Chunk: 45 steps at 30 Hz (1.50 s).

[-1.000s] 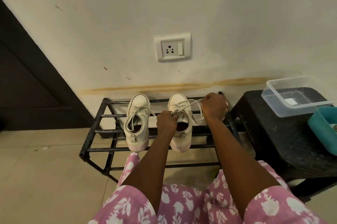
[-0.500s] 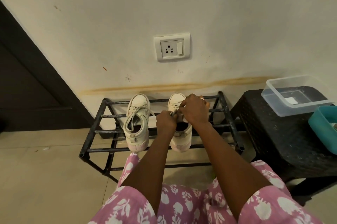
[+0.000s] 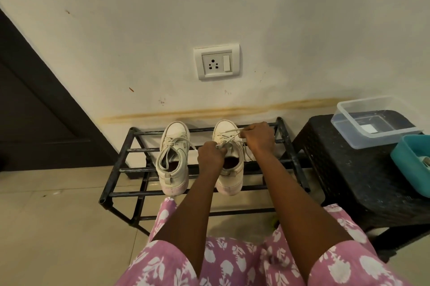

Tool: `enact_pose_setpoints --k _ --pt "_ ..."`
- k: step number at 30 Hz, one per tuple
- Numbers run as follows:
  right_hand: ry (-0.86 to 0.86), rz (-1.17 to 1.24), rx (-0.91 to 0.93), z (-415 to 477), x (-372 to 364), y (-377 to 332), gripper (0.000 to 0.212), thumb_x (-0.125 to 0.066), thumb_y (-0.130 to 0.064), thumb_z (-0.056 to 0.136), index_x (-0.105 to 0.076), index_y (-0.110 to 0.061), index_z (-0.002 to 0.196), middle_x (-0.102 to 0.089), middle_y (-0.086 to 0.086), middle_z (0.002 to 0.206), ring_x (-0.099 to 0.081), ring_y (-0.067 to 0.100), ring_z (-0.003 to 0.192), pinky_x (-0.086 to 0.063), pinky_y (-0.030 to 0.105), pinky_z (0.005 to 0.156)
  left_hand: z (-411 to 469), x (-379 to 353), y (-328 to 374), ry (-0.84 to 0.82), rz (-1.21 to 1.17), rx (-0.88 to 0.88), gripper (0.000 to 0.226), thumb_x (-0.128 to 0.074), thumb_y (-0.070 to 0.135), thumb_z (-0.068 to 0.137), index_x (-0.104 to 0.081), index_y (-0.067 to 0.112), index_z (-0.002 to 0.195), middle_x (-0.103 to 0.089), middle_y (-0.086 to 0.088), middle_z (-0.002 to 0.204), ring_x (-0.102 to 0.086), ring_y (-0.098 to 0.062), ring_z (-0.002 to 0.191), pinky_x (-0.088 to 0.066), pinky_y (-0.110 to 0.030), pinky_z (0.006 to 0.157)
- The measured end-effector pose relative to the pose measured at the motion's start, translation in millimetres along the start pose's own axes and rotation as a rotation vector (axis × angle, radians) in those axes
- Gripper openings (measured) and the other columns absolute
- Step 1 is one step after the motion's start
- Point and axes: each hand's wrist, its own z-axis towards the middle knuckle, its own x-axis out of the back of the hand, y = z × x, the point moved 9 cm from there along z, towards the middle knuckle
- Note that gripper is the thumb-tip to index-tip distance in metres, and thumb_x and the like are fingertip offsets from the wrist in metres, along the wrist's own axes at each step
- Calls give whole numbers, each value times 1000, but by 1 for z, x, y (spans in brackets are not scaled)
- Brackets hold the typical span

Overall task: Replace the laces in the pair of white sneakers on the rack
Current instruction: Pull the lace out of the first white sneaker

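Note:
Two white sneakers stand side by side on the top of a black metal rack [image 3: 121, 157], toes toward the wall. The left sneaker [image 3: 173, 160] is laced, its lace lying loose. Over the right sneaker [image 3: 229, 176], my left hand [image 3: 210, 154] pinches the lace [image 3: 230, 133] near the tongue. My right hand [image 3: 259, 137] grips a strand of that same lace and holds it taut to the right of the toe.
A black plastic stool [image 3: 363, 183] stands right of the rack, carrying a clear plastic box [image 3: 370, 122] and a teal tray [image 3: 411, 164]. A wall socket [image 3: 217, 63] sits above the sneakers. A dark door [image 3: 35, 111] is at the left. Tiled floor lies below.
My right hand swung in from the far right to the right sneaker's toe, then drew slightly right again with a lace strand. My left hand stayed at the tongue.

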Motion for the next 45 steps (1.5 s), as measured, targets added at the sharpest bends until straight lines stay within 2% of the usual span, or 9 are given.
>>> enact_pose_setpoints --k 6,9,15,24,28,34,37,42,45 --pt "93 -16 -101 15 27 21 14 -61 -11 85 -70 -1 86 -68 14 86 -57 21 68 -44 26 57 0 -2 9 25 165 -95 23 -50 13 90 -61 -4 100 -63 -23 102 -58 -36 97 -44 -39 75" --pt "17 -99 -151 18 21 36 19 -61 -12 86 -65 2 99 -67 15 98 -64 24 81 -49 28 63 -1 -8 23 35 355 -210 28 -43 14 92 -59 11 115 -62 -17 108 -59 -33 98 -46 -36 75" --pt "-128 -340 3 13 2 32 21 -54 -12 92 -65 -1 107 -66 14 106 -64 24 94 -48 27 68 8 -9 44 117 585 -335 29 -44 15 93 -67 13 110 -67 -11 105 -63 -29 95 -46 -35 71" --pt "-171 -246 204 4 -8 9 17 -59 -16 90 -71 -8 99 -69 11 99 -63 22 89 -47 28 71 16 -8 45 95 410 -319 30 -49 10 88 -70 8 109 -68 -13 109 -60 -29 101 -45 -34 85" --pt "-249 -156 259 -3 -18 -6 22 -69 -27 84 -73 -8 94 -70 7 93 -62 17 84 -47 24 74 18 -5 45 68 354 -290 25 -55 11 83 -73 6 99 -71 -14 99 -63 -28 91 -47 -32 77" --pt "-236 -249 286 -8 -20 -9 16 -69 -15 80 -73 -6 93 -70 11 95 -64 23 89 -55 36 81 22 -5 37 55 258 -194 22 -57 11 81 -74 0 89 -70 -15 88 -61 -27 81 -49 -32 70" --pt "-210 -233 262 -8 -20 -7 23 -71 -19 79 -72 -4 97 -69 12 96 -65 24 89 -56 38 82 24 1 23 60 61 -31 24 -51 15 89 -70 -1 89 -65 -11 80 -56 -23 74 -35 -23 56" --pt "-219 -180 202 -4 -18 -2 32 -75 -21 77 -71 -2 102 -70 14 96 -67 23 85 -58 37 77 32 -7 -16 66 -627 330 24 -54 5 89 -63 -1 111 -66 -13 105 -64 -27 88 -50 -28 67" --pt "-242 -168 186 -5 -21 -1 37 -76 -23 76 -70 -1 105 -70 13 99 -68 22 85 -58 36 77 28 -15 -36 45 -974 514 10 -52 -13 84 -55 -4 83 -62 -17 88 -59 -21 66 -52 -20 43"
